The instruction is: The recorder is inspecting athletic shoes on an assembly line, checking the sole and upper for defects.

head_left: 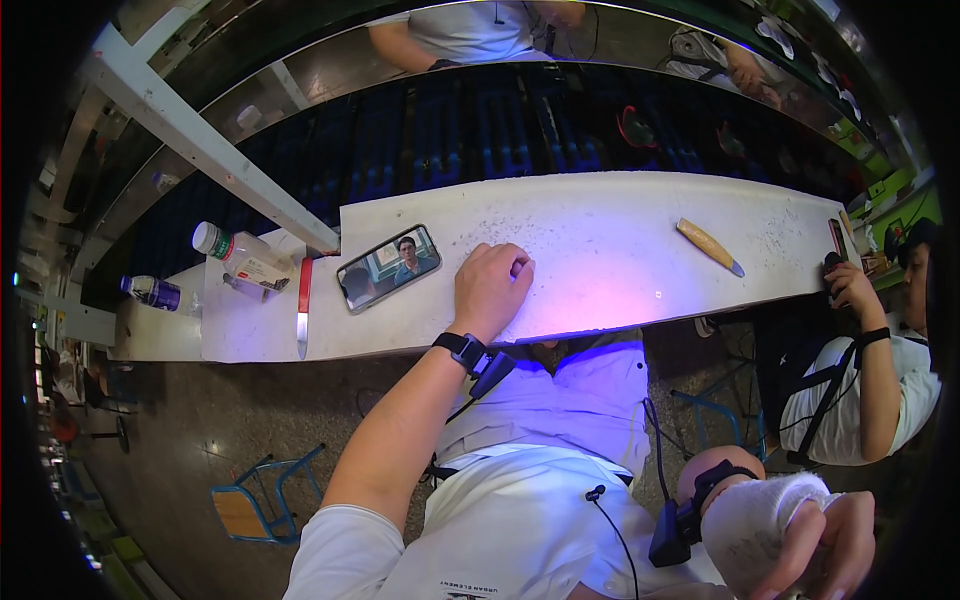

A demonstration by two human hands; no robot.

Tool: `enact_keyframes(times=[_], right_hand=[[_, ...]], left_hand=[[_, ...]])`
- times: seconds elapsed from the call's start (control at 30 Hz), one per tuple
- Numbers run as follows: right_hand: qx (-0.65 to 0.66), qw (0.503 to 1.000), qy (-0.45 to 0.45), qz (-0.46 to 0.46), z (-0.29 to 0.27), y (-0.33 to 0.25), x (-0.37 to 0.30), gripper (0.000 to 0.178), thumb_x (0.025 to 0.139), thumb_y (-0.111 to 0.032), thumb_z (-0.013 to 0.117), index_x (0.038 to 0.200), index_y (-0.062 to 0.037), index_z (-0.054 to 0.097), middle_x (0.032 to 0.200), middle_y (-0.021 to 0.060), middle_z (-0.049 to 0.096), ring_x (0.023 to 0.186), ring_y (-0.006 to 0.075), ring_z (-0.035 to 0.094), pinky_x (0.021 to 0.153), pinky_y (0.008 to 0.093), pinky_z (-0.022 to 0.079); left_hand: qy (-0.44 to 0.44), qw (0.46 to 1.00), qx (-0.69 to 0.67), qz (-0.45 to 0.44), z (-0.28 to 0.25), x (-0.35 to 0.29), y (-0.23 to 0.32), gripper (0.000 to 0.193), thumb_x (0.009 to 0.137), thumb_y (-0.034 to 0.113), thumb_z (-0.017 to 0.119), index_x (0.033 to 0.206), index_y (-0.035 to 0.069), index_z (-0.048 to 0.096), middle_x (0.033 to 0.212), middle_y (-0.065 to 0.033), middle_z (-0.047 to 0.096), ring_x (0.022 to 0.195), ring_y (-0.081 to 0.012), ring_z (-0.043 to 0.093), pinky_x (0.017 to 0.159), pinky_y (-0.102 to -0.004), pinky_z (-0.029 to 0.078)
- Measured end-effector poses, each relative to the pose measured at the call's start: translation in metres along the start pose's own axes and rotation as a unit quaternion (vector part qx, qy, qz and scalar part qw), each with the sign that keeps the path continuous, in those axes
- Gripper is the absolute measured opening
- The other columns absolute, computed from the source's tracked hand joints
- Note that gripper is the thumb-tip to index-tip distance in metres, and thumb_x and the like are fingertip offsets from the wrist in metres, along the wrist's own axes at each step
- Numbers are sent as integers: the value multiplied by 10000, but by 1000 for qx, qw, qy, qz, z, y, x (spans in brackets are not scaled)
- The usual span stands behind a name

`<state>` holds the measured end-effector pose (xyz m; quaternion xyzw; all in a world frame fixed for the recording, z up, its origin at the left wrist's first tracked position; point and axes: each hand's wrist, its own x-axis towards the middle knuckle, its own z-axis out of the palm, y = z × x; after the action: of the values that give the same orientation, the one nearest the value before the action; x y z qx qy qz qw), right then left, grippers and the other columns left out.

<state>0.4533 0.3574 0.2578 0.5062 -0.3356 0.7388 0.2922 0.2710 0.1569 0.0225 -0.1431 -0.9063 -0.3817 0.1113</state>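
On the white worktop (590,240), my left hand (490,290) rests with its fingers curled together. A small dark spot shows between thumb and finger, too small to make out. Left of this hand lies a smartphone (388,266) with a lit screen showing a person. My right hand (800,540), its palm wrapped in white cloth (765,520), is raised near the lower right rim. Its fingers are bent and apart, with nothing visible in them. A knife with a red handle (304,290) lies left of the phone. Farther right is a short wooden-handled blade (708,246).
Two bottles (240,255) (152,292) stand at the left by a metal post (210,130). Beyond the worktop runs a dark conveyor (480,125). A co-worker (860,380) sits at the right. A blue-framed stool (265,500) stands on the floor. Dark specks are scattered on the worktop.
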Motion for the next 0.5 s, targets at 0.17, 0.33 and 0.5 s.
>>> enact_keyframes(times=[0.17, 0.33, 0.5], right_hand=[[8, 1000, 20, 8, 1, -1, -2, 274, 955, -48, 725, 1196, -167, 778, 1303, -71, 723, 1230, 150, 594, 817, 300, 567], [81, 995, 49, 32, -13, 1, -2, 132, 809, 22, 771, 878, -80, 723, 1105, 24, 662, 1130, 203, 606, 755, 315, 565], [-10, 835, 408, 368, -45, 29, -20, 179, 1059, -106, 576, 1197, 8, 585, 1161, 151, 623, 1012, 211, 627, 847, 305, 538]], left_hand=[[-4, 1000, 0, 0, 0, 1, 0, 100, 917, 193, 742, 888, 97, 739, 829, -51, 724, 855, -268, 661, 763, -417, 531], [3, 1000, -6, -9, 3, -1, -1, 79, 897, 178, 741, 873, 103, 738, 815, -56, 721, 854, -296, 661, 777, -436, 538], [30, 999, -2, 21, 7, 1, -2, 56, 881, 132, 745, 872, 87, 714, 818, -80, 708, 829, -309, 656, 754, -449, 524]])
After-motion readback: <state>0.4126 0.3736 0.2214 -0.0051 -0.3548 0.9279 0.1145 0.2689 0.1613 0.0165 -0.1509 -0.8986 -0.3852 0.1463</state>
